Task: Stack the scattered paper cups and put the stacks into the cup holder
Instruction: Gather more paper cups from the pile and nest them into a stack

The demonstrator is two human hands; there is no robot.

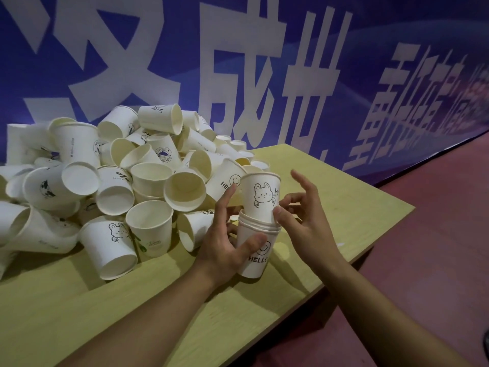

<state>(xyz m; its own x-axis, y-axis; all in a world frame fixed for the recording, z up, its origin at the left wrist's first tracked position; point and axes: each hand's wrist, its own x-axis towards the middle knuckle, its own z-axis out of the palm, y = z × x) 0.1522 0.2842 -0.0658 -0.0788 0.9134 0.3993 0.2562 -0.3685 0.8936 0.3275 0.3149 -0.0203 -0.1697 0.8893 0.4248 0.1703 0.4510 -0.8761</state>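
Left hand [225, 245] grips the short stack [255, 250] of nested cups, thumb across its front. Right hand [304, 221] pinches the bunny-print cup [262, 198] half-seated in the stack's top. Loose cup pile [119, 176] just left, on the bench [344, 207].
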